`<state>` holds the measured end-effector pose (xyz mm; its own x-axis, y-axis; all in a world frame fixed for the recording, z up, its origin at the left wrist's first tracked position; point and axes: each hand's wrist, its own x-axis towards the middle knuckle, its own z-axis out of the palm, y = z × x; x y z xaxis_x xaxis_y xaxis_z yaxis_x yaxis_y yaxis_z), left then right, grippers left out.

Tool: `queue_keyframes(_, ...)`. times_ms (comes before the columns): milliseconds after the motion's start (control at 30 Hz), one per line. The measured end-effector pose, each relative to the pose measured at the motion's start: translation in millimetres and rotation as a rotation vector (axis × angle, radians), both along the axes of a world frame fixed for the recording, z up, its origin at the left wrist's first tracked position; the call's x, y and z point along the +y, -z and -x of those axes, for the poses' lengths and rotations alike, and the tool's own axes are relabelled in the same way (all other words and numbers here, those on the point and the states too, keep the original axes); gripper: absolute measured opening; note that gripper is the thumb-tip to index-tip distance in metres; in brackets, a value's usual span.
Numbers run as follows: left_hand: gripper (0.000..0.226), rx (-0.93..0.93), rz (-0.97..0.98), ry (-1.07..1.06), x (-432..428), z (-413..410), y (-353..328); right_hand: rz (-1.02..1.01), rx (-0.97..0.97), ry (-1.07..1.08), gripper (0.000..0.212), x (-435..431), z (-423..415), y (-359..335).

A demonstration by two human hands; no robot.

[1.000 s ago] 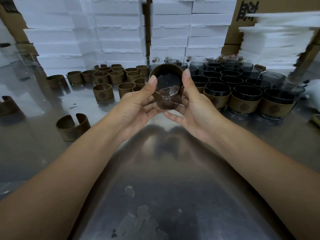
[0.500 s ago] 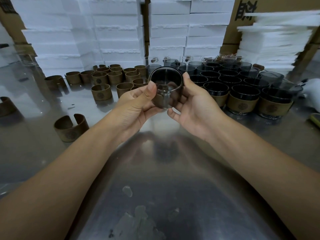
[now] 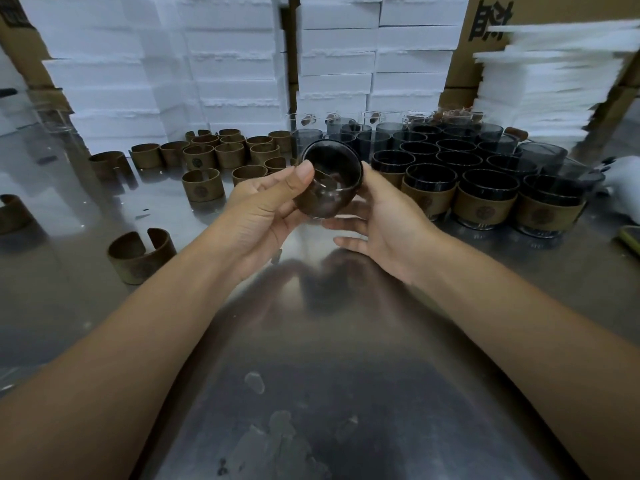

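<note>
I hold a dark glass cup with a brown sleeve around it (image 3: 329, 183) above the metal table (image 3: 346, 341), its mouth tilted toward me. My left hand (image 3: 266, 209) grips its left side, thumb on the rim. My right hand (image 3: 377, 220) cups its right side and underside, fingers curled beneath. Several sleeved dark cups (image 3: 485, 195) stand in rows at the right. Loose brown sleeves (image 3: 221, 154) stand in a cluster at the back left, and one open sleeve (image 3: 140, 254) lies nearer on the left.
White foam boxes (image 3: 242, 64) are stacked along the back. A pile of white foam sheets (image 3: 554, 81) and cardboard boxes (image 3: 485, 19) stand at the back right. Another brown sleeve (image 3: 12, 213) sits at the far left edge. A white object (image 3: 623, 181) lies at the right edge.
The cup has tilted and turned in my hands, its mouth now facing me more. My left thumb has shifted onto the rim, and my right hand sits lower under the cup.
</note>
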<state>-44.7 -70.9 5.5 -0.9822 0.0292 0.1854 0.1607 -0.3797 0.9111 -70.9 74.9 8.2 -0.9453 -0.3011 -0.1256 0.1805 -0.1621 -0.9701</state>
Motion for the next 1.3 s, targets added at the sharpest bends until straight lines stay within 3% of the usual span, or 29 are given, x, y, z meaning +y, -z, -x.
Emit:
queue_keyframes(167, 0.074, 0.022, 0.124, -0.055, 1.1, -0.8, 0.2, 0.091, -0.118, -0.082, 0.057, 1.0, 0.1, -0.1)
queue_keyframes(300, 0.077, 0.065, 0.257, -0.096, 6.1, -1.3, 0.7, 0.110, -0.040, -0.055, 0.050, 3.2, -0.4, -0.6)
queue_keyframes(400, 0.079, -0.012, 0.300, -0.164, 6.5, 0.2, 2.8, 0.151, 0.071, 0.055, 0.040, 3.3, -0.5, -3.4)
queue_keyframes(567, 0.057, -0.107, 0.320, -0.018, 4.6, 1.2, 2.8, 0.137, 0.256, 0.137, 0.041, 1.9, -0.9, -2.2)
queue_keyframes(700, 0.041, -0.105, 0.242, -0.047, 4.3, 3.5, 2.8, 0.121, 0.338, 0.075, 0.039, 0.2, -2.3, -0.5)
queue_keyframes(1133, 0.045, -0.032, 0.280, -0.029, 1.4, 3.3, 7.9, 0.063, 0.344, 0.112, 0.035, 3.7, 2.0, 3.0)
queue_keyframes(1300, 0.039, -0.047, 0.342, 0.049, 0.6, 3.0, 9.1, -0.061, 0.384, 0.146, 0.052, 5.1, 2.7, 4.0)
